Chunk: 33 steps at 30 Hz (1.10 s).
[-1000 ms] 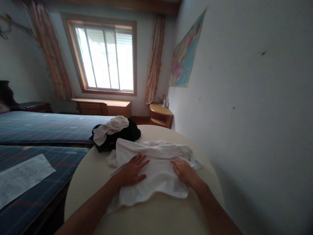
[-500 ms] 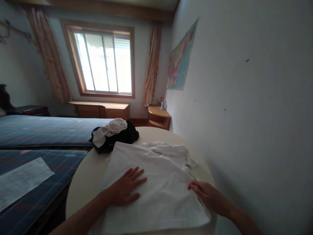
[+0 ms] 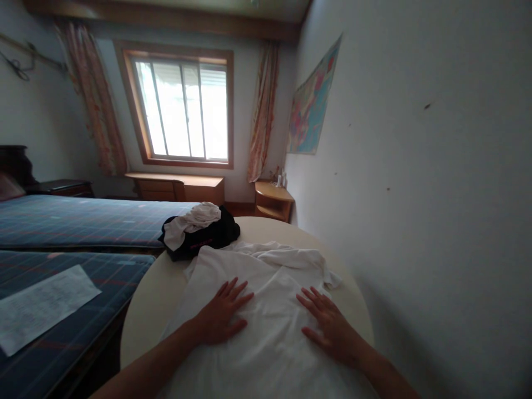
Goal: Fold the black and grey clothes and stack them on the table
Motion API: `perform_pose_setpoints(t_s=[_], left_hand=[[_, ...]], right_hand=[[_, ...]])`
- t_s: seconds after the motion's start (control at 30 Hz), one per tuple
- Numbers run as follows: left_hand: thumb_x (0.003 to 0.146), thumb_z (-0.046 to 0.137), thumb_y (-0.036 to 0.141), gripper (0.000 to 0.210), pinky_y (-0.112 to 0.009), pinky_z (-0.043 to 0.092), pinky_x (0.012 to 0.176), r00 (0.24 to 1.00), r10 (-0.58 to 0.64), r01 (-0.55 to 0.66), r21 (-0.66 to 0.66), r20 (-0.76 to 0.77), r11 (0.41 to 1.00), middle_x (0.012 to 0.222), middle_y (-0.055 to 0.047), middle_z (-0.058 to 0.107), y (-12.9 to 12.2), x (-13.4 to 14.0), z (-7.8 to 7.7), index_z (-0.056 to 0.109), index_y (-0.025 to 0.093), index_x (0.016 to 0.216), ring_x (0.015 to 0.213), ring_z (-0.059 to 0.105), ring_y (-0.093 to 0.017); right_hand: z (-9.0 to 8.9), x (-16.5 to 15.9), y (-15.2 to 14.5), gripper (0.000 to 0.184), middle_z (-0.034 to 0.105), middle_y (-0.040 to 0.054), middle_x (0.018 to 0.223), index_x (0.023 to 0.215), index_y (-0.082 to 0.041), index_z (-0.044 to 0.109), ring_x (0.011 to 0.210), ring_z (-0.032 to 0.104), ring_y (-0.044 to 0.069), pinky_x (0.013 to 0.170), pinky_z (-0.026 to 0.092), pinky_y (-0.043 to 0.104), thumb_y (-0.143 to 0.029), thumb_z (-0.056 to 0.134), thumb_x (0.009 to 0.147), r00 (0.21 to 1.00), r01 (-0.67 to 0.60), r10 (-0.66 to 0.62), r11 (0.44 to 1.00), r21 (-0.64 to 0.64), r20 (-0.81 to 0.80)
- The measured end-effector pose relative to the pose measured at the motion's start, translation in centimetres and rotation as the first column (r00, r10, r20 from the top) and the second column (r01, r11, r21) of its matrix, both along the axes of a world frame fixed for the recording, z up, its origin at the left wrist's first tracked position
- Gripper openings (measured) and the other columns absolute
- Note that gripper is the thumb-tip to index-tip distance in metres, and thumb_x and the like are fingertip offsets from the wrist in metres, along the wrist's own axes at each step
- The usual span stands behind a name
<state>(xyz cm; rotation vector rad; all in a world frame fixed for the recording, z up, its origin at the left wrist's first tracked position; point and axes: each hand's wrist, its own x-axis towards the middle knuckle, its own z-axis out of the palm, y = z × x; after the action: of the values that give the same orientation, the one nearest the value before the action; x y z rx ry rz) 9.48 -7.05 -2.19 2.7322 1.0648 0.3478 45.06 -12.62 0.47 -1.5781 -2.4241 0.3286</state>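
Note:
A white garment (image 3: 266,343), probably a shirt, lies spread over the round cream table (image 3: 143,310), its far part bunched and wrinkled. My left hand (image 3: 224,313) rests flat on the left half of the cloth with fingers spread. On the right half, my right hand (image 3: 326,324) also lies open, its fingers stretched out over the fabric. Faint creases run in the cloth between the two hands. Its near edge is out of clear view at the bottom of the picture.
A pile of black clothing (image 3: 211,238) with a crumpled white cloth (image 3: 193,219) on top sits at the table's far left. Beds with blue plaid mattresses (image 3: 103,221) stand to the left, a paper sheet (image 3: 50,305) on the nearer one. A white wall (image 3: 436,221) borders the right.
My right hand has moved from the garment's right edge inward onto the cloth, its closed fingers now spread. The cloth's right side has shifted. My left hand stays flat on it.

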Motion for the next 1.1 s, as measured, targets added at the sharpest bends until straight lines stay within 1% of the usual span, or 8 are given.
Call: perform_pose_setpoints(t_s=[0.17, 0.3, 0.4, 0.53, 0.63, 0.77, 0.97, 1.1], left_hand=[[0.092, 0.047, 0.062, 0.070, -0.071, 0.009, 0.114, 0.998, -0.034, 0.029, -0.102, -0.047, 0.994, 0.164, -0.005, 0.017, -3.1, -1.2, 0.7, 0.023, 0.041, 0.154, 0.149, 0.008, -0.041], [0.082, 0.062, 0.062, 0.081, -0.062, 0.026, 0.115, 0.995, -0.084, 0.071, -0.190, -0.061, 0.979, 0.158, -0.007, 0.033, -5.8, -1.9, 3.4, 0.029, 0.039, 0.153, 0.144, 0.028, -0.039], [0.087, 0.060, 0.051, 0.061, -0.047, 0.042, 0.110, 0.999, -0.045, 0.047, -0.177, 0.013, 0.983, 0.140, -0.006, 0.056, -5.3, -1.5, 4.4, 0.045, 0.036, 0.144, 0.128, 0.052, -0.029], [0.094, 0.052, 0.037, 0.044, -0.047, 0.039, 0.112, 0.989, 0.052, -0.057, 0.032, 0.137, 0.998, 0.145, -0.006, 0.051, -1.3, -0.5, 2.3, 0.054, 0.031, 0.137, 0.133, 0.046, -0.026], [0.094, 0.051, 0.041, 0.053, -0.055, 0.027, 0.117, 0.977, 0.174, -0.189, 0.131, 0.124, 0.973, 0.158, -0.008, 0.035, 1.4, -0.4, -0.5, 0.045, 0.028, 0.146, 0.147, 0.025, -0.032], [0.094, 0.048, 0.053, 0.063, -0.064, 0.019, 0.116, 0.964, 0.266, -0.267, 0.076, 0.017, 0.961, 0.162, -0.009, 0.024, 1.1, -1.4, -2.4, 0.035, 0.031, 0.152, 0.149, 0.012, -0.038], [0.091, 0.050, 0.058, 0.065, -0.060, 0.027, 0.114, 0.978, 0.205, -0.205, 0.000, -0.039, 0.979, 0.159, -0.006, 0.032, -3.9, -3.1, -1.7, 0.033, 0.040, 0.151, 0.145, 0.028, -0.037], [0.090, 0.051, 0.052, 0.050, -0.050, 0.046, 0.101, 0.947, 0.321, -0.321, 0.020, -0.002, 0.947, 0.131, -0.011, 0.063, -3.0, -2.2, -0.1, 0.059, 0.029, 0.133, 0.119, 0.058, -0.033]], right_hand=[[-1.9, -0.6, -2.1, 0.064, 0.026, 0.0045, 0.161, 0.152, -0.037, 0.033, 0.150, 0.017, 0.031, 0.120, 0.009, 0.059, -0.059, 0.045, 0.093, 0.998, -0.033, 0.035, 0.999, -0.041, 0.045], [0.6, -1.6, -4.6, 0.069, 0.046, 0.0083, 0.151, 0.145, -0.038, 0.046, 0.141, 0.036, 0.036, 0.118, 0.010, 0.062, -0.060, 0.062, 0.081, 0.996, -0.079, 0.083, 0.990, -0.117, 0.032], [2.5, -3.0, -4.7, 0.056, 0.067, 0.0106, 0.123, 0.133, -0.032, 0.060, 0.120, 0.056, 0.033, 0.116, 0.025, 0.056, -0.051, 0.066, 0.081, 0.998, -0.053, 0.054, 0.996, -0.077, 0.013], [2.0, -4.3, -1.3, 0.036, 0.066, 0.0107, 0.124, 0.123, -0.026, 0.066, 0.118, 0.058, 0.028, 0.107, 0.040, 0.046, -0.038, 0.052, 0.092, 1.000, -0.002, 0.002, 0.998, 0.058, -0.003], [-0.1, -4.1, 1.6, 0.053, 0.042, 0.0079, 0.154, 0.143, -0.028, 0.049, 0.144, 0.031, 0.029, 0.118, 0.023, 0.052, -0.048, 0.048, 0.094, 0.998, 0.049, -0.053, 0.985, 0.167, 0.020], [-2.5, -3.5, 2.3, 0.070, 0.026, 0.0062, 0.161, 0.154, -0.030, 0.030, 0.150, 0.016, 0.031, 0.119, 0.015, 0.057, -0.065, 0.036, 0.094, 0.981, 0.175, -0.179, 0.983, 0.055, 0.077], [-3.1, -3.2, -2.1, 0.073, 0.031, 0.0067, 0.159, 0.151, -0.036, 0.035, 0.147, 0.021, 0.037, 0.117, 0.019, 0.061, -0.070, 0.042, 0.088, 0.981, 0.154, -0.150, 0.988, -0.025, 0.123], [-1.3, -3.7, -3.5, 0.077, 0.050, 0.0156, 0.146, 0.142, -0.032, 0.052, 0.133, 0.045, 0.043, 0.110, 0.033, 0.061, -0.070, 0.061, 0.076, 0.978, 0.116, -0.100, 0.990, -0.080, 0.184]])
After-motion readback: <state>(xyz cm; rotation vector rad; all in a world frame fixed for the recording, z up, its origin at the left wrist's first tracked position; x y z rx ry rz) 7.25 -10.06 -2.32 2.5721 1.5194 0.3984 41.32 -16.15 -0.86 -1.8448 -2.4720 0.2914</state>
